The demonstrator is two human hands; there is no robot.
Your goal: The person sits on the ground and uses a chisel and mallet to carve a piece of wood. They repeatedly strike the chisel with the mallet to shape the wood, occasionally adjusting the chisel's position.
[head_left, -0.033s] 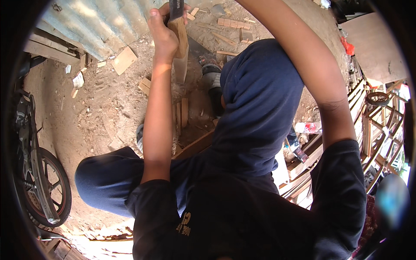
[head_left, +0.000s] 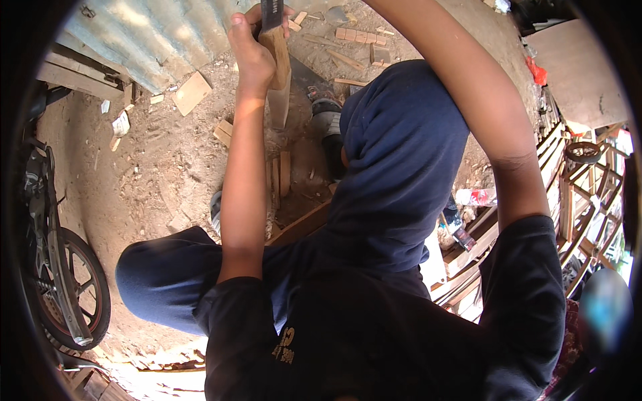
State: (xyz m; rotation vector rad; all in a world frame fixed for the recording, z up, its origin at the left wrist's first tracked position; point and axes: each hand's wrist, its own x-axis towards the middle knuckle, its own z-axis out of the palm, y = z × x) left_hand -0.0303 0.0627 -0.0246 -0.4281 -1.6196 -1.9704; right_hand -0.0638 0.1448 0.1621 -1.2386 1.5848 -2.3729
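Note:
Up at the top edge, my left hand (head_left: 253, 55) is closed round a piece of wood (head_left: 278, 67), thumb up and fingertips showing on its far side. The wood stands lengthwise, its lower end pointing back toward me. A dark flat strip (head_left: 272, 13) with pale markings lies against the wood's upper end and runs out of the picture; its kind does not show. My right forearm (head_left: 445, 47) reaches across above my raised knee and leaves at the top edge, so my right hand is outside the picture.
Wood offcuts (head_left: 192, 93) and a row of small blocks (head_left: 360, 36) lie on the dirt floor. Corrugated metal sheet (head_left: 154, 40) stands at the far left. A motorcycle wheel (head_left: 83, 287) is at left. Stacked timber (head_left: 558, 174) and a plywood board (head_left: 578, 73) are at right.

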